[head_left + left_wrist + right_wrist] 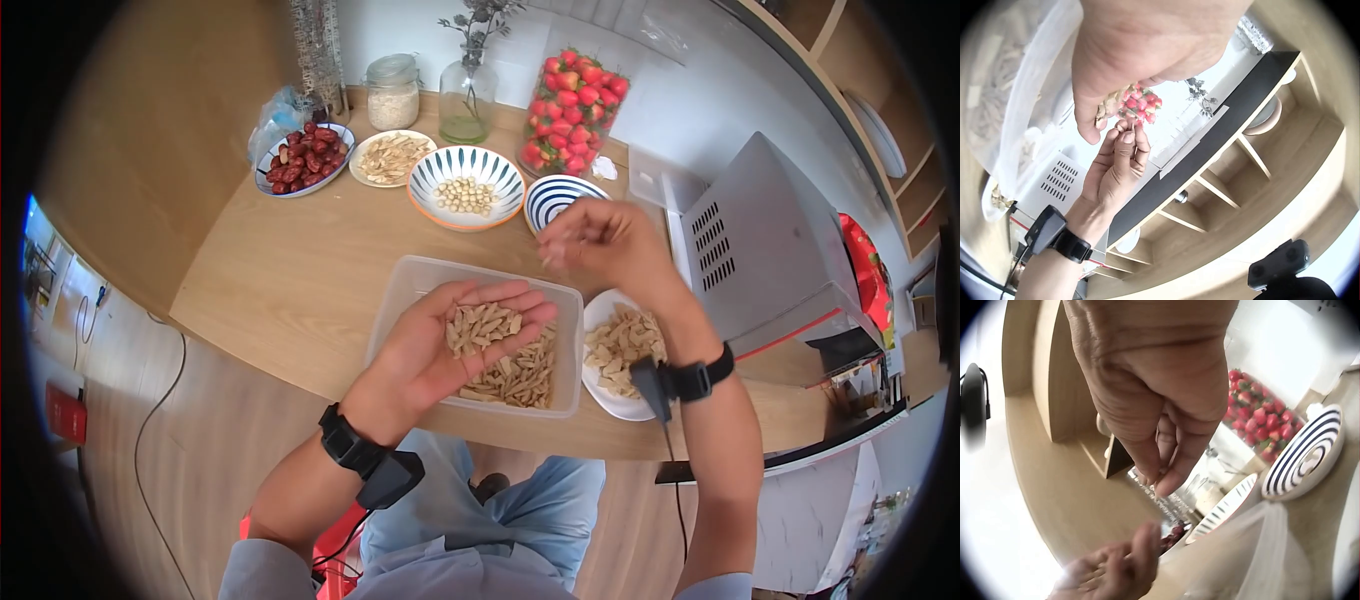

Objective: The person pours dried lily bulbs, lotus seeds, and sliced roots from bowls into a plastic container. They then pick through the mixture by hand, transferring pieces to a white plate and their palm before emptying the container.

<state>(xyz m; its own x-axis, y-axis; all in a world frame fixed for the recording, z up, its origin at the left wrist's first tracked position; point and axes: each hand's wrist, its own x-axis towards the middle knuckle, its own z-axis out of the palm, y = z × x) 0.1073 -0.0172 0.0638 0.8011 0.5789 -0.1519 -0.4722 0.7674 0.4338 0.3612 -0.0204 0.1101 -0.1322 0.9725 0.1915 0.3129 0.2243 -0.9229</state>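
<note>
I find the dried pieces heaped on the left hand, palm up, fingers extended, above the plastic tub. I judge them light, stiff, possibly brittle; a gentle mid-length pinch should suit. The right hand has fingertips drawn together, apparently on a small piece. The right wrist view shows inside the striped bowl, which that hand partly covers in the head view.

shows a pale wood table across the middle of the frame, a tan wooden panel rising at upper left, a brightly lit white wall at top, wooden shelves at upper right, and a wood-toned floor at lower left.
</note>
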